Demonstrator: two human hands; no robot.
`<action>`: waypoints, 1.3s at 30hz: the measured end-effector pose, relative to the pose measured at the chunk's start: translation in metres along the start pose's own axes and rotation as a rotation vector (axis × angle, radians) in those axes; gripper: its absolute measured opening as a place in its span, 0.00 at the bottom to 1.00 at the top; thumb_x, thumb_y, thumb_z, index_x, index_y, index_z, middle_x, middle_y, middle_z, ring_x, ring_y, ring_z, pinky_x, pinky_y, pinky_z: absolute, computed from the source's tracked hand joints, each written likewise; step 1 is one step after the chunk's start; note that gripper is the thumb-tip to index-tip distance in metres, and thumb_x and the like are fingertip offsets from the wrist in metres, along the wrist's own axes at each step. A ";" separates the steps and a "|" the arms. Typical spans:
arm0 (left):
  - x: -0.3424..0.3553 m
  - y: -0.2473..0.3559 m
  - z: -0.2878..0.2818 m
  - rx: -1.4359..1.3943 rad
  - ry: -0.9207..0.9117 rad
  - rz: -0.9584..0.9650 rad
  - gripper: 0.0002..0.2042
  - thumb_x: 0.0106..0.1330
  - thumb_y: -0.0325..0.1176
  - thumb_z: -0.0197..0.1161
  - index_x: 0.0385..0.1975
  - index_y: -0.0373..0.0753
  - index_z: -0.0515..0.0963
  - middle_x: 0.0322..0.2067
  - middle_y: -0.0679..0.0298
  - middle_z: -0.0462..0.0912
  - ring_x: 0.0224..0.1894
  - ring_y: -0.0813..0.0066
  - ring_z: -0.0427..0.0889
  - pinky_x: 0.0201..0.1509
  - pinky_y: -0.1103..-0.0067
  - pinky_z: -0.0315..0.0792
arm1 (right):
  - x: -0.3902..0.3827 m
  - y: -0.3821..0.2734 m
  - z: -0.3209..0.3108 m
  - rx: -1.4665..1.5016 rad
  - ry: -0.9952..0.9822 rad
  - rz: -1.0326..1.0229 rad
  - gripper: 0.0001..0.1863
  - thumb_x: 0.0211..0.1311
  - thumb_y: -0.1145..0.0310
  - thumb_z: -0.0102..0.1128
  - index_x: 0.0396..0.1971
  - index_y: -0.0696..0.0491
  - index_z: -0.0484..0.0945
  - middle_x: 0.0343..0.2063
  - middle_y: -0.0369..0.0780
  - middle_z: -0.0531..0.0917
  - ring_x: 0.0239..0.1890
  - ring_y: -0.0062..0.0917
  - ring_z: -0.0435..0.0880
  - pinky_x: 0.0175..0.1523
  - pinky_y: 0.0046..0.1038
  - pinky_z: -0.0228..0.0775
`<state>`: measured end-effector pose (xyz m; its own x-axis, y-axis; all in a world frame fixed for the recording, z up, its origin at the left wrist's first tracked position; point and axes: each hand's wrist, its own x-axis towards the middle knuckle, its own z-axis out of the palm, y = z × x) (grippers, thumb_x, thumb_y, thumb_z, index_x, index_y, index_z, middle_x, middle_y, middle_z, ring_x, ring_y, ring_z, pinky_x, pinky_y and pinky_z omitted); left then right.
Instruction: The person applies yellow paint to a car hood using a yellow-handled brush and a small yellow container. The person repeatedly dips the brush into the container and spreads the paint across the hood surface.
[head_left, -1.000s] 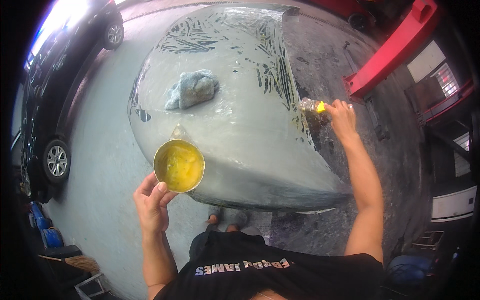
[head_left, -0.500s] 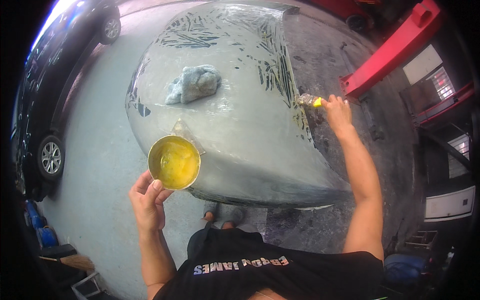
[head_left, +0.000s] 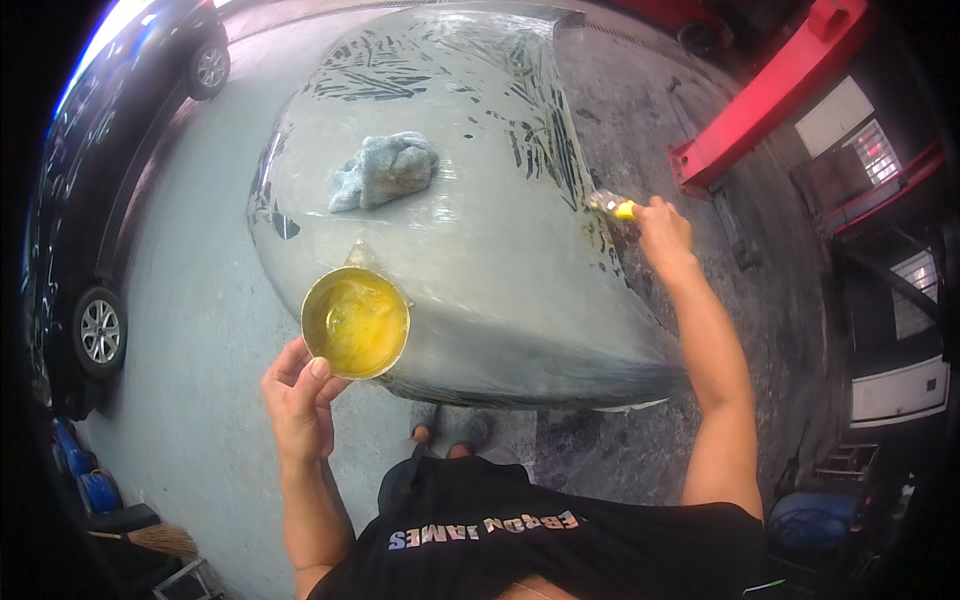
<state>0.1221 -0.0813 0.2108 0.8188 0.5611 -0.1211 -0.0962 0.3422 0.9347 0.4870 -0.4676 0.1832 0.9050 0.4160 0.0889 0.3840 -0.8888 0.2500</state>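
Note:
My left hand (head_left: 303,400) grips a shallow round tin (head_left: 316,315) by its near left rim, thumb on top. Yellow liquid (head_left: 362,325) coats the inside of the tin, which is held over the near left part of a grey car hood (head_left: 510,250). In my right hand (head_left: 665,238) is a paintbrush (head_left: 625,209) with a yellow band, its bristles at the hood's right edge. Whether the bristles touch the surface I cannot tell. A crumpled blue-grey cloth (head_left: 385,170) lies on the hood. Just beyond the tin, the pointed end of a flat triangular piece (head_left: 362,253) shows.
Dark streaks (head_left: 375,70) mark the hood's far and right areas. A dark car (head_left: 110,170) stands at left, and a red lift arm (head_left: 765,95) slants in at far right. A broom (head_left: 160,540) and blue equipment (head_left: 95,485) are at lower left.
The brush and my right hand have come slightly nearer along the hood's right edge. The tin has shifted a little to the right, covering more of the triangular piece.

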 end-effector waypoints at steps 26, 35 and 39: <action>0.015 0.001 -0.026 -0.015 -0.096 -0.067 0.24 0.67 0.33 0.68 0.55 0.20 0.75 0.44 0.47 0.87 0.40 0.61 0.91 0.46 0.70 0.89 | -0.066 0.006 0.021 0.593 0.147 0.182 0.21 0.64 0.75 0.60 0.57 0.57 0.79 0.46 0.54 0.83 0.53 0.53 0.82 0.60 0.44 0.73; 0.001 0.004 -0.034 0.024 0.012 -0.034 0.23 0.66 0.34 0.68 0.54 0.22 0.77 0.44 0.50 0.87 0.41 0.63 0.91 0.46 0.69 0.89 | 0.003 0.040 0.063 0.505 -0.038 0.204 0.12 0.70 0.68 0.56 0.50 0.53 0.71 0.47 0.56 0.85 0.52 0.57 0.82 0.55 0.54 0.72; -0.009 0.005 -0.026 0.046 0.086 -0.015 0.22 0.66 0.34 0.68 0.54 0.23 0.77 0.44 0.50 0.87 0.41 0.63 0.91 0.47 0.68 0.89 | 0.052 0.057 0.100 0.412 -0.035 0.051 0.11 0.72 0.70 0.54 0.51 0.51 0.69 0.46 0.55 0.85 0.52 0.57 0.82 0.54 0.57 0.71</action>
<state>0.0990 -0.0651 0.2081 0.7685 0.6190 -0.1619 -0.0560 0.3172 0.9467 0.5740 -0.5158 0.1052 0.9279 0.3686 0.0566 0.3728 -0.9138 -0.1614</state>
